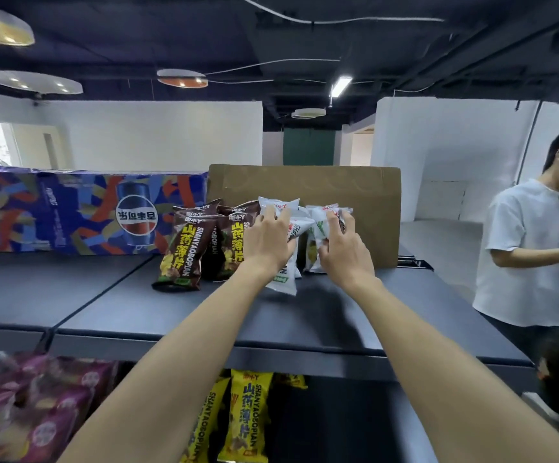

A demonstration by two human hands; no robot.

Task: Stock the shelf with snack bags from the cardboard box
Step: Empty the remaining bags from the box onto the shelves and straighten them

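On the dark top shelf [305, 315] stand several snack bags against a brown cardboard box [365, 202]. Two or three brown bags [184, 248] stand upright on the left. My left hand [268, 242] lies with spread fingers on a white bag [285, 272] that leans forward. My right hand [341, 248] grips another white bag [318, 225] to its right, thumb and fingers curled round it. Both forearms reach up from the lower edge of the frame.
A long blue Pepsi carton [71, 212] lies on the shelf's back left. Below the top shelf are yellow snack bags [244, 419] and purple-pink bags [37, 406]. A person in a white shirt [532, 248] stands at the right end of the shelf.
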